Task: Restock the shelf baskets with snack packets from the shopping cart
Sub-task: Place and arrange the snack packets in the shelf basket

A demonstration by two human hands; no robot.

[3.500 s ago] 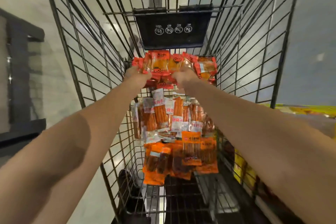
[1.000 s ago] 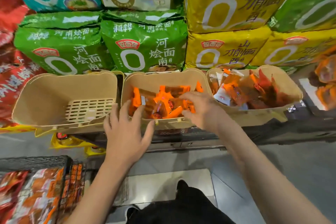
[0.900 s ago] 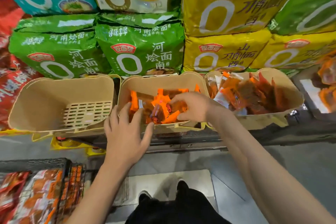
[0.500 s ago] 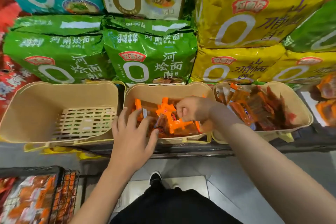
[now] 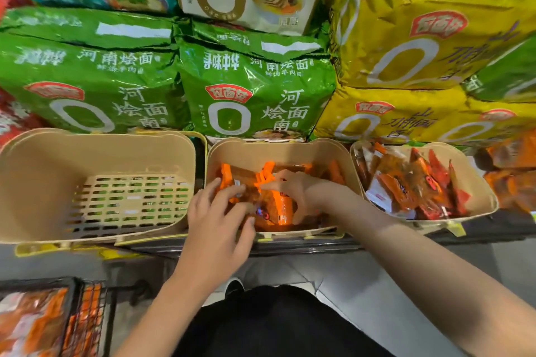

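Three beige baskets stand in a row on the shelf. The left basket (image 5: 34,182) holds nothing. The middle basket (image 5: 278,149) holds a heap of orange snack packets (image 5: 280,209). My left hand (image 5: 217,226) reaches over its front rim, straight fingers touching the packets. My right hand (image 5: 298,191) is inside it, arched over the heap with fingers curled on packets. The right basket (image 5: 487,200) is full of red and orange packets (image 5: 412,182). The wire shopping cart (image 5: 87,313) shows at the lower left with more packets (image 5: 32,322) in it.
Large green noodle bags (image 5: 255,95) and yellow noodle bags (image 5: 406,52) are stacked right behind the baskets. More orange packets (image 5: 513,177) lie at the far right. My dark trousers (image 5: 275,324) and the grey floor are below.
I turned from the cart to the shelf. Over the last second my right hand stayed working in the middle basket's packets and my left hand moved forward over the rim onto them.
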